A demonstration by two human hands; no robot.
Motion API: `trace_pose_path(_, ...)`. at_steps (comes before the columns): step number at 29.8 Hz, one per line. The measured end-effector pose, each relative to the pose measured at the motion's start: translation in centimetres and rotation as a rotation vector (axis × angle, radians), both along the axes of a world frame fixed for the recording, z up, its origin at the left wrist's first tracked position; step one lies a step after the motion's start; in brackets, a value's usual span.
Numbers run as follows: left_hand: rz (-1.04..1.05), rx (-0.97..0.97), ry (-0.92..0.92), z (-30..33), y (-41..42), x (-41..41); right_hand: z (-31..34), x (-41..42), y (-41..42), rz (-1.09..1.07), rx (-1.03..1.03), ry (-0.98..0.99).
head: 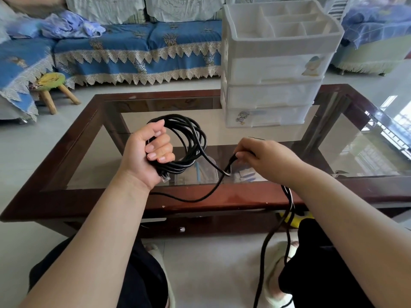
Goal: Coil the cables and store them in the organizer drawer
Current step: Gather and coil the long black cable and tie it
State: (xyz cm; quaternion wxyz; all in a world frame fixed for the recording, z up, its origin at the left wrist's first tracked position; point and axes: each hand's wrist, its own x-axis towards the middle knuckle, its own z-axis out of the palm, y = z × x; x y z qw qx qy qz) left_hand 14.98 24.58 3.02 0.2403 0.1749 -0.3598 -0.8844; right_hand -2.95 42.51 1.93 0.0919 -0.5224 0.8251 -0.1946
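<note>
Coil [189,145] sat in my left hand [146,152], fingers curled tight round the bundled loops, plug end poking out below the palm. Right hand [264,158] pinched the free run of cable [213,167] just right of the coil, thumb & fingertips closed on it. From that pinch the slack dipped toward the table [200,196] edge, more of it trailing down past my right wrist to the floor. Next loop, I judged, had to swing left, toward the left fingers. Organizer [273,72] stood beyond both hands, drawers closed, nearer the right.

A black cable [191,143], partly coiled in upright loops above the table, trails floorward; the white three-drawer organizer [273,70] stands shut.
</note>
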Motion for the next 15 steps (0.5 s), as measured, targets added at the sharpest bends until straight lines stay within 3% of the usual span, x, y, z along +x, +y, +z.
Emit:
trace_pose_path(2, -0.011, -0.008, -0.009, 0.0, 0.2, -0.1, -0.1, -0.1, -0.1, 0.048, 0.056, -0.095)
trace_pose_path(5, 0.015, -0.018, -0.026, 0.0, 0.5, -0.3, -0.2, -0.3, 0.0, 0.065, 0.119, -0.535)
trace_pose_path(11, 0.257, 0.063, 0.146, 0.0, -0.3, 0.3, -0.6, -1.4, 0.1, -0.279, 0.171, -1.404)
trace_pose_path(15, 0.355, 0.055, 0.175, -0.1, 0.0, 0.3, -2.7, -0.5, 0.3, -0.338, 0.227, -1.647)
